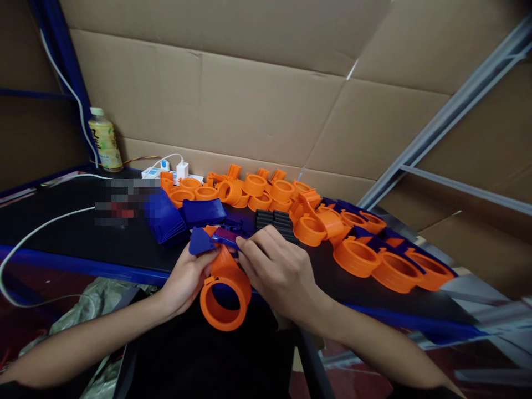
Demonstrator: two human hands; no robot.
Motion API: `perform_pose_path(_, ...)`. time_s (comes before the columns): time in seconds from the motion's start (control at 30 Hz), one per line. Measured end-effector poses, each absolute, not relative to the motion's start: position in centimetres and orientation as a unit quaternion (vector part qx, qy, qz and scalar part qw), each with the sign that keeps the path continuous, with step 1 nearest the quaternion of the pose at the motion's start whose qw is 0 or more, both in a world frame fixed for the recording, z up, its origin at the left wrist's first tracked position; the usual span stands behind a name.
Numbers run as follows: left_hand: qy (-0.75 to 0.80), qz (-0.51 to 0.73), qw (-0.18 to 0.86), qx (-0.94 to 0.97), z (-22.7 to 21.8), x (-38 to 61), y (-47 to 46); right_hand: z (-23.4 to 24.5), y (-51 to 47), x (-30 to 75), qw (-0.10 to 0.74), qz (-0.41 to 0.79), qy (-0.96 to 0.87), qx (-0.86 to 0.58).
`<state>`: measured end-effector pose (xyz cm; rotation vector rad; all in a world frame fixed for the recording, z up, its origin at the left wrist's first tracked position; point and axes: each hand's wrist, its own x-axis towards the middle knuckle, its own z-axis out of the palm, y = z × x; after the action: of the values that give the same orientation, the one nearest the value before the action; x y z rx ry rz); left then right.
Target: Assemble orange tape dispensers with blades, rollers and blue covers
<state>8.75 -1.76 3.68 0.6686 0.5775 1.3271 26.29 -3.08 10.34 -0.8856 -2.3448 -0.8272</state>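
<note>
My left hand (185, 281) grips an orange plastic ring piece (224, 293) from the left, its open end facing me. A blue flat plastic piece (201, 241) sits on top of the ring by my left thumb. My right hand (277, 271) pinches a second blue piece (226, 237) with its fingertips, pressed against the top of the orange ring. Both hands are held just over the near edge of the black table (62, 233).
Several orange rings (361, 256) lie in a row to the right and in a heap (249, 191) at the back. A stack of blue pieces (174, 219) lies left of centre, black blocks (274, 220) behind. A bottle (103, 138), a charger (182, 169) and white cables sit at the left. Cardboard walls stand behind.
</note>
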Motion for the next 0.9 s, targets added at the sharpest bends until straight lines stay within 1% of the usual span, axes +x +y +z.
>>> perform_pose_path(0.17, 0.267, 0.609, 0.676, 0.318, 3.7, 8.8, -1.7, 10.6, -3.4, 26.4, 0.249, -0.312, -0.860, -0.317)
perform_pose_path(0.53, 0.246, 0.610, 0.684, 0.315, 3.2, 8.8, -1.2, 10.2, -4.0, 25.9, 0.232, -0.331, -0.852, -0.334)
perform_pose_path(0.63, 0.214, 0.608, 0.694, 0.320, 3.2, 8.5, -1.3, 10.3, -4.2, 25.8, 0.222, -0.334, -0.848, -0.347)
perform_pose_path(0.73, 0.149, 0.594, 0.715, 0.336, 3.2, 7.9, -1.5, 10.2, -4.3, 25.9, 0.215, -0.333, -0.848, -0.352)
perform_pose_path(0.83, 0.113, 0.596, 0.716, 0.346, 2.8, 7.7, -1.9, 9.7, -4.6, 26.1, 0.226, -0.336, -0.849, -0.341)
perform_pose_path(0.9, 0.140, 0.606, 0.701, 0.349, 2.6, 7.9, -2.0, 9.4, -4.9, 26.3, 0.248, -0.314, -0.856, -0.328)
